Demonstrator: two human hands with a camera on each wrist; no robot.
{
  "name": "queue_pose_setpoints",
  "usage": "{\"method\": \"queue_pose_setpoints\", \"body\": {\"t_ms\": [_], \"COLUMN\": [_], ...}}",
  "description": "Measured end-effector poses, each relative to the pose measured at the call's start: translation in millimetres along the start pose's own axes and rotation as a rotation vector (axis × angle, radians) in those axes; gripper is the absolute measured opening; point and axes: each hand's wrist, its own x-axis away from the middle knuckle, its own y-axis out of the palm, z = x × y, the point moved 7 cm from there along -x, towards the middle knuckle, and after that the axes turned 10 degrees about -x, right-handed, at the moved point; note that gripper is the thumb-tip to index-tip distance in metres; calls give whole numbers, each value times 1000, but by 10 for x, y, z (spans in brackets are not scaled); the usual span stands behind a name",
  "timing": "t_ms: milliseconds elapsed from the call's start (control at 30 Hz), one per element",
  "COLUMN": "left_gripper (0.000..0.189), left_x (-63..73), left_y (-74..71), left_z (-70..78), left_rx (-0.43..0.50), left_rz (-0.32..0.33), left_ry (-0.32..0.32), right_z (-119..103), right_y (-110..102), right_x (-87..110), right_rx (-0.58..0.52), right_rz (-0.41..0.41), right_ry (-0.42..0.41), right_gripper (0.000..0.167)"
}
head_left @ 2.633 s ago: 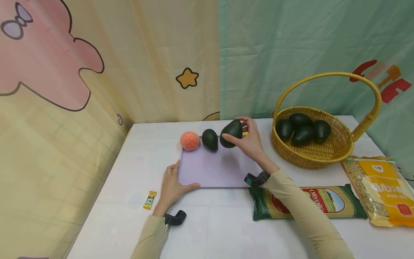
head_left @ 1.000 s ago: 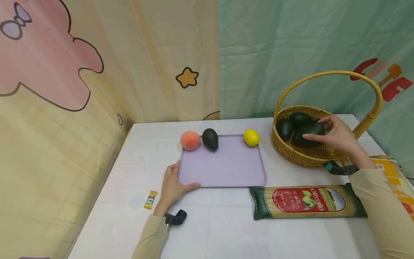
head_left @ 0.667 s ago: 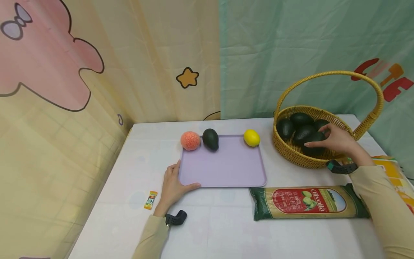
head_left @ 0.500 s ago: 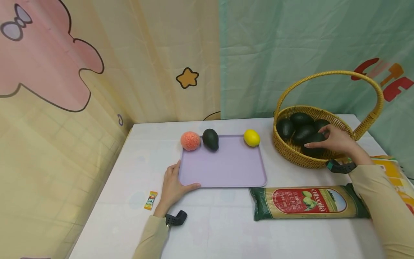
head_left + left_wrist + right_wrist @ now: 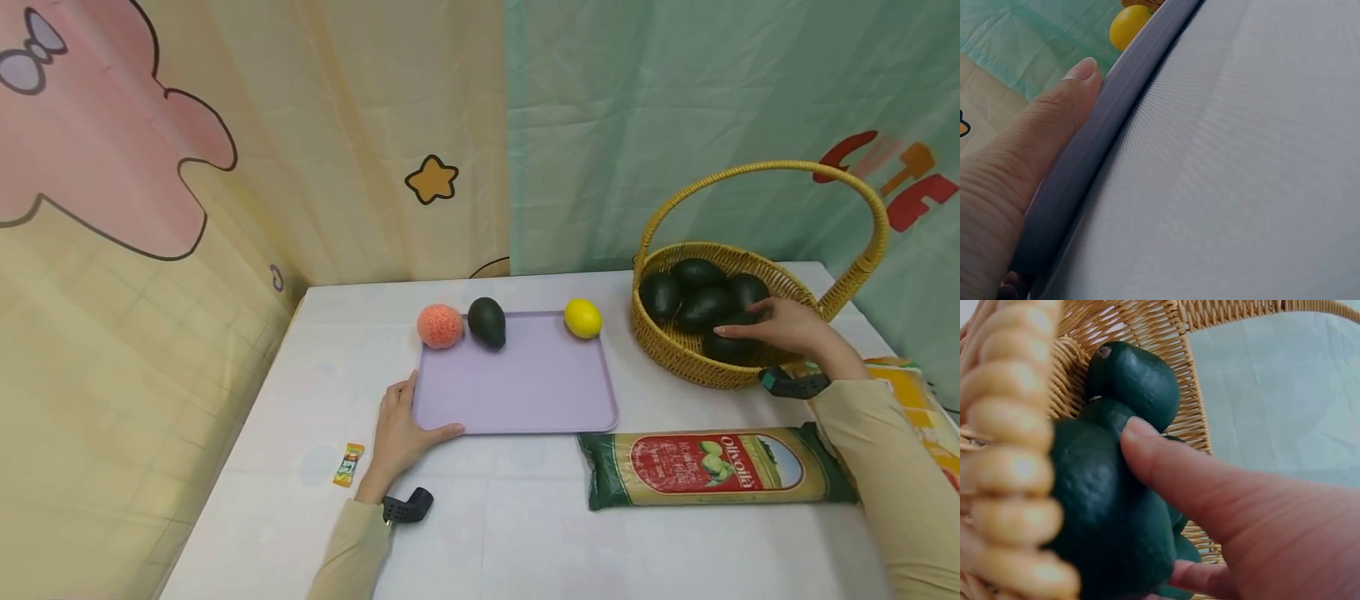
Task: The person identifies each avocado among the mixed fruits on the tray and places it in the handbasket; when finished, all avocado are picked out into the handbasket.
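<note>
My left hand (image 5: pixel 401 429) rests at the near left corner of a lilac tray (image 5: pixel 517 392), its thumb (image 5: pixel 1075 94) lying straight over the rim. In the wicker basket (image 5: pixel 697 375), my right hand (image 5: pixel 795 325) is over an avocado (image 5: pixel 727 348) that lies on the basket's floor. The right thumb (image 5: pixel 1166 456) extends along that avocado's edge in the right wrist view, and part of the other fingers is hidden behind it. Several more avocados fill the basket's far side. On the tray's far edge sit a coral textured ball (image 5: pixel 440 326), another avocado (image 5: pixel 487 323) and a lemon (image 5: pixel 582 318).
A long green-and-gold packet (image 5: pixel 712 469) lies in front of the basket. Partly behind the right sleeve is a yellow bag (image 5: pixel 892 379). A small wrapped candy (image 5: pixel 348 464) lies left of my left hand. The basket's tall handle (image 5: pixel 765 167) arches overhead.
My right hand carried an avocado from over the tray into the basket and set it down. Lately it has risen slightly off that avocado. My left hand has stayed put.
</note>
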Motion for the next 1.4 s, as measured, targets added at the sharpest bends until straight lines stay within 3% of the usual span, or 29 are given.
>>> {"method": "queue_pose_setpoints", "body": {"t_ms": [200, 867, 1100, 1400], "left_gripper": [121, 120, 119, 120], "left_x": [6, -2, -4, -2], "left_y": [13, -16, -32, -23], "left_z": [-5, 7, 27, 15], "left_rx": [-4, -3, -7, -6], "left_rz": [-16, 1, 8, -3], "left_ry": [-6, 8, 14, 3], "right_z": [-21, -157, -352, -813], "right_y": [3, -118, -154, -134], "right_x": [40, 123, 220, 359], "right_rx": [11, 33, -64, -236], "right_rz": [-27, 108, 276, 467], "right_ry": [37, -63, -150, -376], "right_gripper": [105, 81, 67, 39]}}
